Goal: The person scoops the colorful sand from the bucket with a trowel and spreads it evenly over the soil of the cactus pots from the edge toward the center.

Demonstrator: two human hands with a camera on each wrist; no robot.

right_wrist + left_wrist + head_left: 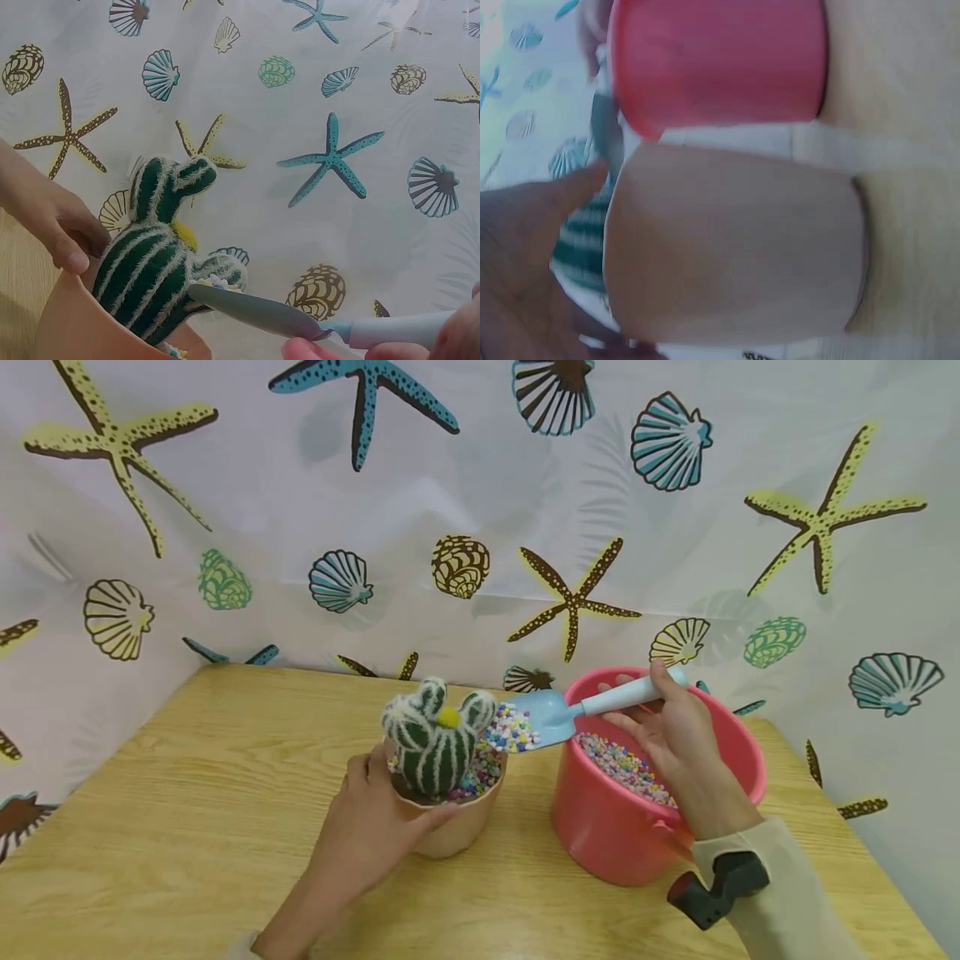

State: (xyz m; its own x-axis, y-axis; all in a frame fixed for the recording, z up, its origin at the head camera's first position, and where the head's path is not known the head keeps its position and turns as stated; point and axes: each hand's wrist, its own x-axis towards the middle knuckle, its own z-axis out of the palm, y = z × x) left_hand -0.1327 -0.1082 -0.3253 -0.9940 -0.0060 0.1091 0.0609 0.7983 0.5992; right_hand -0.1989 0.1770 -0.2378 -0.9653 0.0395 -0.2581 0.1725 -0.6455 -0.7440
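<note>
Head, table point(187, 793): pale grained wood before white cloth point(262, 535) printed with starfish and shells
Head, scoop point(557, 718): pinched in the right hand point(678, 731), handle above the bucket point(611, 835), beads point(513, 731) on its blade, tip over the pot point(461, 831)
Left wrist, left hand point(525, 259): clasps the pot's rim
Right wrist, cactus point(146, 274): in the pot

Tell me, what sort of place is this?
Probably an indoor tabletop craft or display corner: a wood-grain table, a starfish-and-seashell-printed sheet behind it, and a fuzzy, artificial-looking cactus in a tan pot.
</note>
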